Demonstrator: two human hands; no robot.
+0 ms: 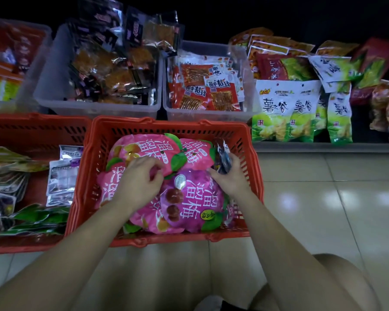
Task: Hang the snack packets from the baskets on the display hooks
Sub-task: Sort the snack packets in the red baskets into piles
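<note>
An orange basket (92,162) on the floor in front of me holds several pink and purple plum snack packets (190,198). My left hand (139,180) rests on the pink packets at the basket's middle, fingers curled and pinching at a packet's edge. My right hand (231,176) is over the basket's right side, shut on a small dark packet (221,158) held upright. No display hooks are in view.
A second orange basket (32,131) at left holds silver, green and dark packets. Behind stand clear bins (94,106) with dark and red snack packets. Green-and-white chip bags (279,113) stand on a low ledge at right. Tiled floor (323,198) lies to the right.
</note>
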